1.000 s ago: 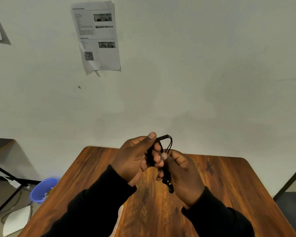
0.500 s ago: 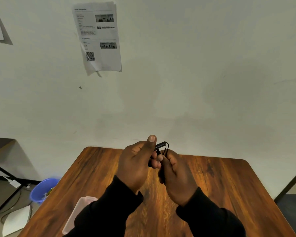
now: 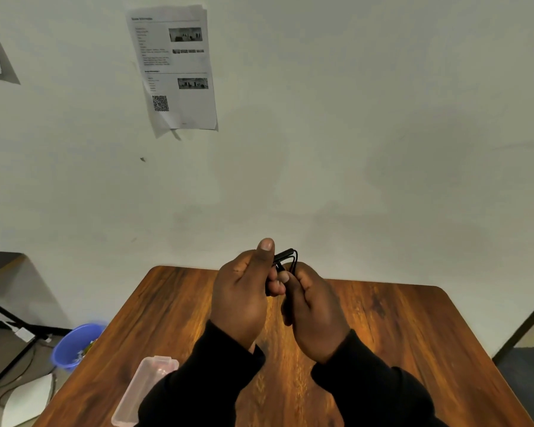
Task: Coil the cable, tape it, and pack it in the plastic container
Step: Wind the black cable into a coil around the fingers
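Observation:
I hold a thin black cable (image 3: 285,258) bunched into small loops between both hands, raised above the far half of the wooden table (image 3: 398,328). My left hand (image 3: 244,294) grips it with the thumb pointing up. My right hand (image 3: 313,309) is closed around the lower part of the bundle, which is mostly hidden by my fingers. Only the top loops and a connector end stick out. A clear plastic container (image 3: 142,389) lies on the table near its left front edge, partly covered by my left sleeve. No tape shows.
A blue bucket (image 3: 76,346) stands on the floor left of the table, beside a black stand leg and a white sheet. A printed paper (image 3: 176,69) hangs on the wall behind. A dark frame stands at the right edge.
The dangling cable end seen below my right hand a second ago is now tucked inside the hands. The view dropped slightly, bringing the plastic container into sight.

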